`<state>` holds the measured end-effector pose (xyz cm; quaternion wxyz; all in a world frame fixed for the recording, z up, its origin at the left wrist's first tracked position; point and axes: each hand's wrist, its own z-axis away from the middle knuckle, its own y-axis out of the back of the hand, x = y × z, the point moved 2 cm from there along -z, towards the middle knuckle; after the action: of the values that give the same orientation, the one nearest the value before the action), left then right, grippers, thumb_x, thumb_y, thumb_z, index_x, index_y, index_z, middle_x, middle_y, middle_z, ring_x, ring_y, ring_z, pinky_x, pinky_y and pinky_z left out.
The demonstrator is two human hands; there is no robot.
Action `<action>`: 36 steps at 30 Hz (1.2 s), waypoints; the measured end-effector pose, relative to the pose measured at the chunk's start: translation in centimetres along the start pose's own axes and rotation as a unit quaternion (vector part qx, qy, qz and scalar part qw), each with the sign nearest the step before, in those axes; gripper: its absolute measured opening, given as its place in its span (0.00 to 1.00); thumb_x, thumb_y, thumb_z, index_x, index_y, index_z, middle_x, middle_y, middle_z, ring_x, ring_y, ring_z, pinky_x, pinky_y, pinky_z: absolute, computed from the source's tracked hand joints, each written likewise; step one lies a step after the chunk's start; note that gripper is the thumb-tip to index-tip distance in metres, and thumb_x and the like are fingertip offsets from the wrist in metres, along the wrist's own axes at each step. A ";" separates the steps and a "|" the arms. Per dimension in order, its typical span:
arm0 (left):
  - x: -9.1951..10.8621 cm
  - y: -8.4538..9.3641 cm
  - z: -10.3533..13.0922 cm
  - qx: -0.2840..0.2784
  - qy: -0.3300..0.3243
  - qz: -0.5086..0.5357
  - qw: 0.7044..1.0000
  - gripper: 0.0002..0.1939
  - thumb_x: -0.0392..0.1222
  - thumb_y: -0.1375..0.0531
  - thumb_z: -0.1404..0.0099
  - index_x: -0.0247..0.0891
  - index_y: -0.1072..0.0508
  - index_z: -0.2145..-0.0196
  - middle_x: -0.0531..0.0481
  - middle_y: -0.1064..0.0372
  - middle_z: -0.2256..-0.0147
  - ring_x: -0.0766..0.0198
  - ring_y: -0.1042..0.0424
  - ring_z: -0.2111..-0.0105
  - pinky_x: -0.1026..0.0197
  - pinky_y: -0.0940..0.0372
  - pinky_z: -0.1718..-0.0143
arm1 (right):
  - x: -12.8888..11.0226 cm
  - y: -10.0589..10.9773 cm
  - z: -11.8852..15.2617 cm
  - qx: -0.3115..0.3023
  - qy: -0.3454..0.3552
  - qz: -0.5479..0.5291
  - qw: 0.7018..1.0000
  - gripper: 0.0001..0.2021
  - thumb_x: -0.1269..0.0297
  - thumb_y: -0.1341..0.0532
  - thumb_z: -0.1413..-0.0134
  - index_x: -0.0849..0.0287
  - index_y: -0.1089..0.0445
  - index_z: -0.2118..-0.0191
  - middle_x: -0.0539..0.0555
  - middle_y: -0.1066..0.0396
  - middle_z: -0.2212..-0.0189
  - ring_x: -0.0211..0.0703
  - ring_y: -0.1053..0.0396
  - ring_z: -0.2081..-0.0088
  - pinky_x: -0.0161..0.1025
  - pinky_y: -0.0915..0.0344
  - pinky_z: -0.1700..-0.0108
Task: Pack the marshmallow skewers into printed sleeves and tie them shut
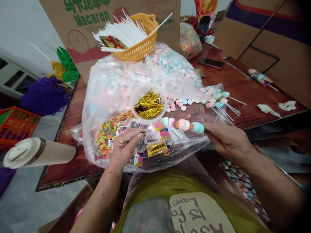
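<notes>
A marshmallow candy skewer (183, 125) in blue, pink, white and orange spans the gap between my hands, held level above the plastic sheeting. My left hand (127, 142) pinches the thin white stick end, with shiny printed film beside it. Whether that film wraps the skewer, I cannot tell. Against the blue end, my right hand (227, 139) is closed, fingertips partly hidden. Beneath lie printed wrappers (163, 133), a bundle of gold ties (157, 149), and ring-shaped cereal (107, 131). A round tub (133, 97) holds loose gold ties (150, 105).
A yellow basket (138, 51) of white sticks stands on a big clear bag of pastel candies (116, 76). Unwrapped skewers (220, 96) lie to the right, a wrapped one (259, 77) beyond. A phone (211, 62) rests behind; a cup (52, 152) is at left.
</notes>
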<state>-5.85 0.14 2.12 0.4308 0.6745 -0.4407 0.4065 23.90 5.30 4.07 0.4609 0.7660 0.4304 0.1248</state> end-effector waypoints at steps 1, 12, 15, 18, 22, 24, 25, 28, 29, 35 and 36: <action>0.0 0.0 -0.1 -0.001 0.004 -0.005 1.000 0.06 0.41 0.37 0.43 0.42 0.22 0.67 0.51 0.24 0.67 0.63 0.27 0.66 0.60 0.33 0.61 | 0.0 0.2 0.1 -0.003 0.024 0.018 1.000 0.10 0.74 0.46 0.45 0.60 0.33 0.59 0.58 0.27 0.68 0.43 0.29 0.67 0.37 0.33 0.64; -0.2 -0.1 -0.2 -0.028 0.038 0.003 0.999 0.06 0.43 0.36 0.45 0.43 0.21 0.68 0.51 0.23 0.69 0.64 0.27 0.69 0.62 0.32 0.64 | 0.2 0.7 0.6 0.050 0.089 0.130 0.986 0.14 0.76 0.45 0.48 0.58 0.33 0.56 0.58 0.26 0.69 0.45 0.30 0.68 0.40 0.34 0.65; -0.7 -0.3 0.0 -0.016 0.086 0.036 0.996 0.09 0.46 0.35 0.47 0.41 0.21 0.68 0.49 0.23 0.69 0.62 0.26 0.68 0.59 0.31 0.64 | 0.1 0.7 1.0 0.059 0.085 0.107 0.989 0.15 0.76 0.43 0.49 0.58 0.33 0.54 0.58 0.26 0.68 0.45 0.29 0.68 0.40 0.33 0.64; -1.1 -0.3 0.1 -0.016 0.126 0.066 0.990 0.10 0.46 0.34 0.48 0.40 0.21 0.69 0.50 0.22 0.69 0.61 0.26 0.68 0.58 0.30 0.63 | 0.4 1.3 1.3 0.094 0.039 0.093 0.990 0.16 0.76 0.42 0.49 0.57 0.33 0.54 0.59 0.26 0.66 0.45 0.28 0.66 0.39 0.32 0.62; -1.2 -0.4 0.1 -0.027 0.131 0.084 0.987 0.10 0.47 0.33 0.50 0.41 0.20 0.70 0.51 0.22 0.70 0.63 0.26 0.70 0.60 0.30 0.65 | 0.3 1.5 1.2 0.110 0.000 0.083 0.990 0.15 0.75 0.42 0.47 0.55 0.33 0.54 0.58 0.26 0.64 0.44 0.27 0.63 0.38 0.31 0.60; -1.3 -0.5 0.0 -0.028 0.132 0.095 0.986 0.10 0.48 0.33 0.50 0.41 0.20 0.70 0.51 0.23 0.70 0.63 0.26 0.70 0.60 0.30 0.66 | 0.0 1.0 1.2 0.087 0.015 0.076 0.993 0.14 0.74 0.44 0.47 0.55 0.32 0.55 0.57 0.26 0.66 0.44 0.27 0.64 0.38 0.32 0.60; -1.3 -0.6 0.0 -0.030 0.132 0.101 0.986 0.10 0.48 0.33 0.50 0.41 0.20 0.70 0.51 0.23 0.70 0.63 0.26 0.71 0.60 0.30 0.67 | -0.1 0.7 1.2 0.075 0.024 0.072 0.994 0.13 0.74 0.44 0.46 0.55 0.32 0.55 0.57 0.26 0.67 0.43 0.27 0.65 0.38 0.32 0.61; -1.4 -0.7 0.0 -0.027 0.127 0.114 0.985 0.09 0.47 0.33 0.49 0.42 0.20 0.70 0.53 0.23 0.72 0.65 0.27 0.72 0.62 0.31 0.68 | -0.2 0.0 1.6 0.052 0.046 0.070 0.995 0.14 0.75 0.44 0.47 0.56 0.33 0.55 0.57 0.26 0.68 0.42 0.28 0.68 0.38 0.33 0.62; -1.4 -0.7 0.0 -0.021 0.126 0.112 0.986 0.09 0.47 0.33 0.49 0.42 0.20 0.70 0.53 0.23 0.72 0.65 0.27 0.72 0.62 0.31 0.68 | -0.1 -0.1 1.7 0.048 0.056 0.074 0.995 0.14 0.75 0.44 0.48 0.56 0.33 0.56 0.57 0.26 0.68 0.42 0.29 0.68 0.38 0.33 0.63; -0.2 -0.8 -0.3 -0.042 0.051 -0.017 0.998 0.08 0.47 0.36 0.45 0.42 0.21 0.71 0.52 0.23 0.73 0.64 0.28 0.73 0.61 0.32 0.70 | 0.5 0.6 1.9 -0.001 0.102 0.041 0.994 0.15 0.78 0.45 0.49 0.57 0.33 0.56 0.58 0.26 0.68 0.43 0.29 0.68 0.38 0.34 0.65; 0.1 -0.9 -0.4 -0.058 0.023 -0.048 0.997 0.07 0.46 0.37 0.44 0.42 0.21 0.71 0.51 0.23 0.73 0.63 0.28 0.73 0.61 0.33 0.70 | 0.5 0.7 1.7 -0.018 0.097 0.018 0.995 0.15 0.77 0.45 0.48 0.58 0.33 0.56 0.58 0.26 0.68 0.42 0.29 0.67 0.37 0.33 0.64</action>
<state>-5.06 0.65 2.17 0.4981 0.6592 -0.4204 0.3750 25.62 4.52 3.65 0.4282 0.7492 0.4574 0.2146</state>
